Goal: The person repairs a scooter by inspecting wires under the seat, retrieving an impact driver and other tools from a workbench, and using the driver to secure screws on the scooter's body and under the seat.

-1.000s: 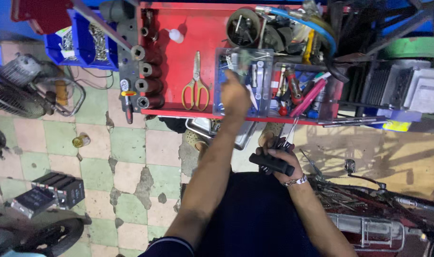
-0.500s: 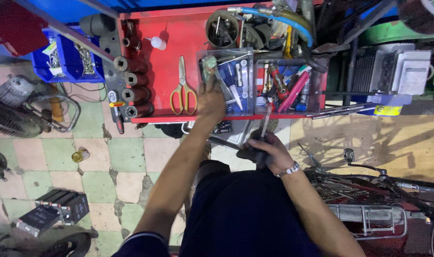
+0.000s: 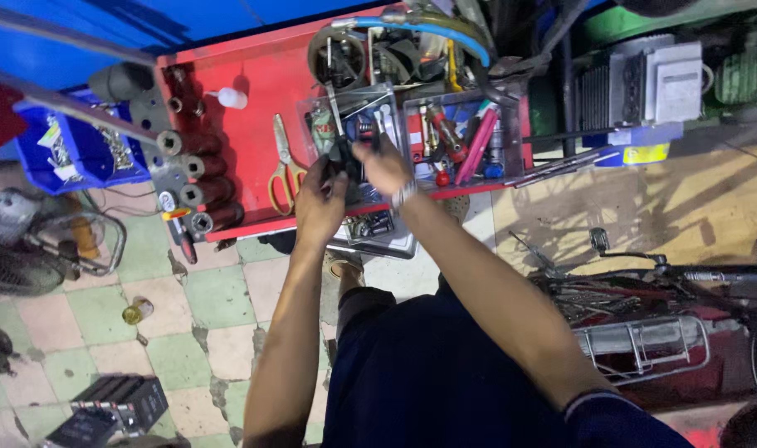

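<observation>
Both my hands meet over a clear plastic tray [image 3: 319,110] of small tools on a red tool cart [image 3: 254,79]. My left hand [image 3: 320,199] and my right hand [image 3: 384,164] close together on a dark tool [image 3: 345,158] held just above the tray. A bracelet sits on my right wrist. Yellow-handled scissors [image 3: 282,170] lie on the cart just left of my left hand. How the fingers grip the tool is partly hidden.
A second clear tray [image 3: 470,137] with pink and red tools stands to the right. Dark sockets [image 3: 197,178] line the cart's left edge, with a blue parts bin [image 3: 67,149] beyond. A bicycle rack [image 3: 644,348] is at right, black boxes [image 3: 113,405] and a fan [image 3: 30,249] on the tiled floor.
My right hand has risen from below the cart's edge with the dark tool to the clear tray. My left hand has dropped from inside the tray to meet it.
</observation>
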